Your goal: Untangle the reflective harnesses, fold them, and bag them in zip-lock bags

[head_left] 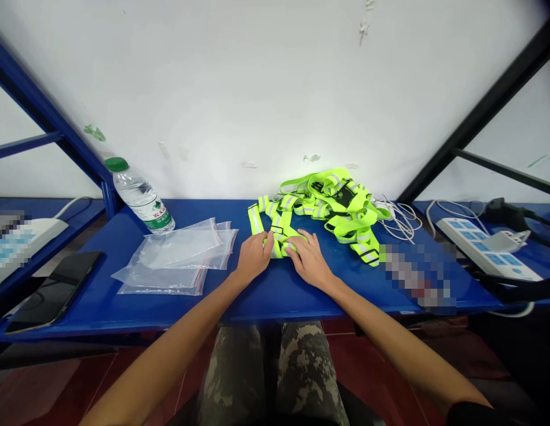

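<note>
two bare hands work over a blue tabletop (257,302). the left hand (254,258) has its fingers bent and gripping the near left edge of a neon yellow strap bundle (281,220) with silver reflective bands. the right hand (311,260) lies on the bundle's right side, its fingers partly spread and its thumb on the webbing; whether it pinches the fabric, i cannot tell. the bundle sits between the two sets of fingers, with loose strap ends reaching beyond the fingertips toward the white wall (239,89).

just past the right fingertips is a tangled heap of matching straps (341,204) with black buckles. farther right of those fingers lie a coiled white cable (403,222) and a pixelated item (419,281) that cannot be made out. near the left fingers, on their left, clear zip bags (168,260) overlap in a loose stack. beyond the bags stands a water bottle (144,198) with a green cap. well to the left of the fingers, a dark phone (55,291) lies flat.
</note>
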`<state>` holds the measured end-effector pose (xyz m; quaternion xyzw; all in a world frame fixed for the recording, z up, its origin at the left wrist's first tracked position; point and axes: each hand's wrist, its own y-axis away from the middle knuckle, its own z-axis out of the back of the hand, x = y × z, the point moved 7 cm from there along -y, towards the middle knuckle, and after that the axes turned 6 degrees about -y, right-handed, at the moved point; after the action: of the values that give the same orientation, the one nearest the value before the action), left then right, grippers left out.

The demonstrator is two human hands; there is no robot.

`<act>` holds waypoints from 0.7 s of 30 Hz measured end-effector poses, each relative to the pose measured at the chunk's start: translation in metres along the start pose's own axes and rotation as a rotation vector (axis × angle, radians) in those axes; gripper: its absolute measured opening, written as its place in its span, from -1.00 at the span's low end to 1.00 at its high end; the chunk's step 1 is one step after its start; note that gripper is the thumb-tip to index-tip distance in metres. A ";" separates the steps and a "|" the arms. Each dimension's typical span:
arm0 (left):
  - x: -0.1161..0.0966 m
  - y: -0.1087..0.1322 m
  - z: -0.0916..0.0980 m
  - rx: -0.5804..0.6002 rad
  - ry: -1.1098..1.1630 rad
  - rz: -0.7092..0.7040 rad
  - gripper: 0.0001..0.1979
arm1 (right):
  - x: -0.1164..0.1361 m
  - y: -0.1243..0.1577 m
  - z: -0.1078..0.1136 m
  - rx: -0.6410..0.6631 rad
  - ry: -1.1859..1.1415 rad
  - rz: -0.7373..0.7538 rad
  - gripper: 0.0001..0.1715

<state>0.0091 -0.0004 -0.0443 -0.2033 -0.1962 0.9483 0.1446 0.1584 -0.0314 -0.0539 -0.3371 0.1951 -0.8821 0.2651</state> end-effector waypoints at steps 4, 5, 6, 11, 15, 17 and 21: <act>0.002 -0.004 -0.004 0.028 0.085 0.050 -0.57 | -0.004 -0.005 0.003 -0.027 -0.163 -0.049 -0.64; 0.002 -0.005 -0.005 0.030 0.100 0.062 -0.57 | -0.006 -0.006 0.003 -0.032 -0.191 -0.064 -0.64; 0.002 -0.007 -0.005 0.033 0.116 0.073 -0.57 | -0.007 -0.006 0.003 -0.038 -0.212 -0.080 -0.64; 0.004 -0.013 -0.009 0.054 0.230 0.082 -0.53 | -0.013 -0.008 -0.002 -0.035 -0.261 -0.165 -0.59; 0.007 -0.014 -0.010 0.064 0.276 0.073 -0.54 | -0.013 -0.014 -0.007 0.016 -0.230 -0.202 -0.61; 0.008 -0.013 -0.011 0.060 0.298 0.085 -0.59 | -0.013 -0.017 -0.009 0.032 -0.213 -0.218 -0.59; 0.008 -0.012 -0.008 -0.027 0.355 0.060 -0.77 | -0.017 -0.022 -0.012 0.028 -0.137 -0.220 -0.52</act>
<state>0.0082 0.0152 -0.0488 -0.3752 -0.1743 0.8987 0.1456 0.1537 -0.0015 -0.0588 -0.4124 0.1261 -0.8833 0.1841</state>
